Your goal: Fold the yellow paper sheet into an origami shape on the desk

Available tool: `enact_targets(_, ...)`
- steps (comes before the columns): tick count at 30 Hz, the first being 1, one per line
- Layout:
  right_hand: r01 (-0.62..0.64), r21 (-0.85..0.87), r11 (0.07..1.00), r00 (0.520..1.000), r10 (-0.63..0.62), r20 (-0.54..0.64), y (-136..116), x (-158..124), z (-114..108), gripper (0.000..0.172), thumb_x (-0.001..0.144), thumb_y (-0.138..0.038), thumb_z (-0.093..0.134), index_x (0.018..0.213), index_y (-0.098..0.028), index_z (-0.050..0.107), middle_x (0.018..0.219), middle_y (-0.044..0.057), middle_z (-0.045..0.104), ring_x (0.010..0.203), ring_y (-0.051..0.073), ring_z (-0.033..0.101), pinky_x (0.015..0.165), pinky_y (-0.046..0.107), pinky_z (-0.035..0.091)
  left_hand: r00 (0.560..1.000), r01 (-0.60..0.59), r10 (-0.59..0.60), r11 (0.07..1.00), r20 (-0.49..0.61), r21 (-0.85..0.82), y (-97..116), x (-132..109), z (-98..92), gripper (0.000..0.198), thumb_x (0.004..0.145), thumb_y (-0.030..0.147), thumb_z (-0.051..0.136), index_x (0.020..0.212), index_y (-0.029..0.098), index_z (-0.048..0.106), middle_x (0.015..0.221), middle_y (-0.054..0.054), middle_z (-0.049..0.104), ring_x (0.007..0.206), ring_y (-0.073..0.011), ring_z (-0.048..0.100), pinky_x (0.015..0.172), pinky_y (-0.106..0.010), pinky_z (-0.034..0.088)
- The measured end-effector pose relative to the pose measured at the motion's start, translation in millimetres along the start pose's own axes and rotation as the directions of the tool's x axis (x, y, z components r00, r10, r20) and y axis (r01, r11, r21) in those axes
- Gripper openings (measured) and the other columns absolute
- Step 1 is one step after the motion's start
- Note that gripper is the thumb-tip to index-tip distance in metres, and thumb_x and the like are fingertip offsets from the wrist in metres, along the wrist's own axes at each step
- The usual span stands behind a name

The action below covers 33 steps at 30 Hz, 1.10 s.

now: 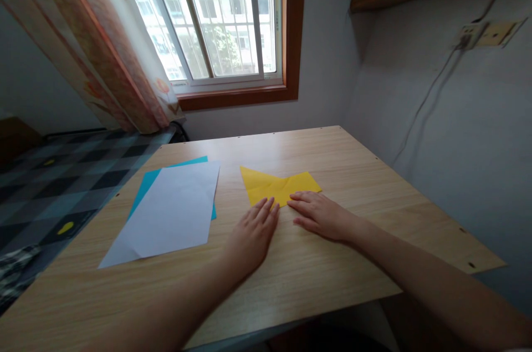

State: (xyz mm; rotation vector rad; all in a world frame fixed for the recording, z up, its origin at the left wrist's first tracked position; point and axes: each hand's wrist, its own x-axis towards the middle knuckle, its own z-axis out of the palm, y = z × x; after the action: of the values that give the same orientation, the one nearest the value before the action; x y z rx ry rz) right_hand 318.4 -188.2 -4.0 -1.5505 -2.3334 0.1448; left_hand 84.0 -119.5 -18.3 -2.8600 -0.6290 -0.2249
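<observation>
A folded piece of yellow paper [276, 185] lies flat on the wooden table, with a pointed corner at its far left and a dip along its far edge. On its near left edge rest the fingertips of my left hand [255, 233], the fingers stretched out. My right hand [318, 213] lies on the near right part of the paper, fingers extended and pointing left. Both hands press from above and neither grips the paper. Part of the near edge is hidden under my fingers.
A white sheet [174, 210] lies at the left on top of a blue sheet [144, 192]. The wooden table [332, 285] stands before a window [224, 19]. Left of it is a checked bedspread [83, 169]. A cable [428, 91] hangs down the right wall.
</observation>
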Motion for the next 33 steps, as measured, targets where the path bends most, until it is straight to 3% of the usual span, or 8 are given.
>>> enact_targets(5,-0.008,-0.006,1.0,1.0,0.008,0.004,0,0,0,0.046,0.096,-0.041,0.045,0.129,-0.013,0.058,0.134,0.016,0.056,0.125,0.026,0.049,0.107,0.042,0.037,0.994,0.007,0.007,0.991,0.106,-0.132,-6,2,-0.6,0.05,0.091,0.012,0.036,0.141,0.012,0.043,0.148,-0.013,0.042,0.137,-0.0238,0.038,0.112,-0.042,0.034)
enact_targets(14,-0.03,-0.058,0.998,0.997,0.034,0.065,-7,1,6,0.055,0.096,-0.051,0.041,0.139,-0.019,0.049,0.145,0.013,0.046,0.133,0.03,0.039,0.11,0.052,0.028,0.995,0.022,-0.007,0.989,0.102,-0.149,-4,4,-1.4,0.05,0.091,0.013,0.039,0.14,0.008,0.043,0.148,-0.016,0.043,0.138,-0.0235,0.037,0.113,-0.04,0.031)
enact_targets(24,-0.069,-0.068,0.995,0.997,0.07,0.012,-7,3,5,0.051,0.097,-0.048,0.039,0.133,-0.015,0.054,0.138,0.015,0.052,0.128,0.027,0.045,0.107,0.045,0.034,0.993,0.011,0.006,0.991,0.117,-0.136,-3,5,-6.2,0.05,0.09,0.013,0.038,0.14,0.009,0.043,0.148,-0.014,0.043,0.137,-0.0249,0.038,0.112,-0.042,0.033)
enact_targets(33,-0.181,-0.061,0.982,0.983,0.182,0.012,-9,1,2,0.045,0.097,-0.046,0.041,0.13,-0.02,0.056,0.138,0.015,0.052,0.127,0.029,0.046,0.105,0.053,0.032,0.996,0.008,0.006,0.988,0.091,-0.154,-5,4,-2.3,0.051,0.091,0.013,0.037,0.141,0.013,0.042,0.148,-0.013,0.043,0.137,-0.0228,0.037,0.112,-0.04,0.032)
